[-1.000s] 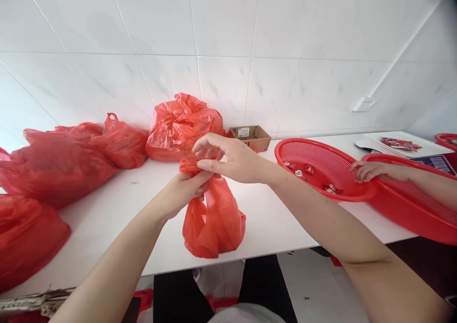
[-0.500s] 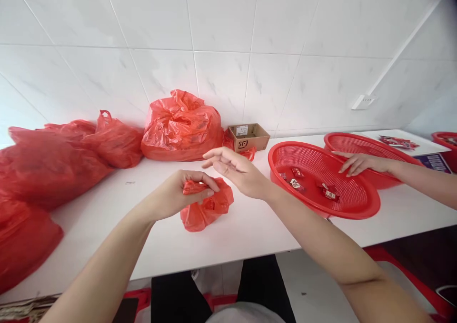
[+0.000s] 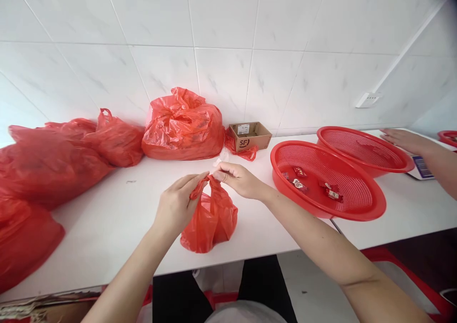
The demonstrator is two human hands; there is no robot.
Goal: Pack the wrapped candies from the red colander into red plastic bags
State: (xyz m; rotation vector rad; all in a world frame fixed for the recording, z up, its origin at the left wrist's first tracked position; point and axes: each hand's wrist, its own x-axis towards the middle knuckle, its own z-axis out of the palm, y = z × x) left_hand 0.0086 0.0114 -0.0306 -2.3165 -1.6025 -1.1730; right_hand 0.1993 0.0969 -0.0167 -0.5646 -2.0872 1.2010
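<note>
Fingers of left hand and right hand pinch one red plastic bag by its top; two perforated baskets stand nearby.

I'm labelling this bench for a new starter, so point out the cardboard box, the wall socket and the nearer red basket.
Cardboard box (image 3: 261, 142): head view, its side.
Wall socket (image 3: 369, 99): head view, its front.
Red basket (image 3: 379, 206): head view, its rim.

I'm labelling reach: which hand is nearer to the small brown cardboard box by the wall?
Right. The right hand is in front of the box, slightly to its left; the left hand is farther left, past the right.
</note>
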